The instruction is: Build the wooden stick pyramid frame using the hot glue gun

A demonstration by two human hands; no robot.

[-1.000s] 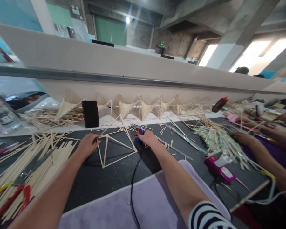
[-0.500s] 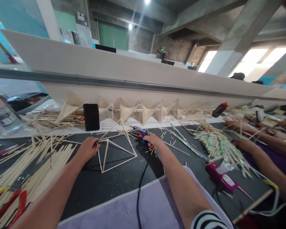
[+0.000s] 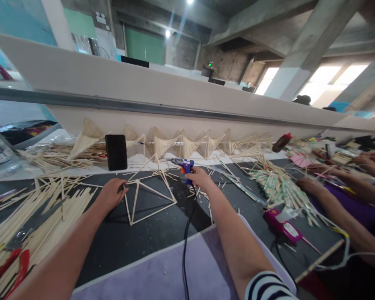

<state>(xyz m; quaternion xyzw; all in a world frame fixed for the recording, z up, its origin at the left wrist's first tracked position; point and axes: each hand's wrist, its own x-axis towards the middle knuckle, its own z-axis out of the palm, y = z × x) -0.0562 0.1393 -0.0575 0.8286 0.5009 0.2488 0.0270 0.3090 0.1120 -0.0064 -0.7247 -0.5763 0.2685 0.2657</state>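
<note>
In the head view my left hand [image 3: 113, 193] is closed at the left corner of a wooden stick frame [image 3: 153, 211], its fingertips pinching a stick end there. The frame is made of thin pale sticks joined in triangles and rests on the dark tabletop. My right hand [image 3: 200, 178] is wrapped round the grip of a blue glue gun [image 3: 187, 165] with an orange trigger. Its nozzle points left, close to the raised stick joint behind the frame. A black cord [image 3: 185, 246] hangs from the gun down across the lilac cloth [image 3: 150, 279].
Loose sticks [image 3: 71, 208] and red-handled pliers [image 3: 21, 262] lie at left. A black phone [image 3: 116, 152] leans near a row of twisted stick models [image 3: 190, 146]. At right are a magenta glue gun [image 3: 281, 225], bundled sticks [image 3: 275, 185] and a co-worker's hands [image 3: 312, 187].
My right hand has lifted the glue gun slightly and turned its nozzle more level, pointing left. My left hand keeps its pinch on the frame. The whole view has shifted a little.
</note>
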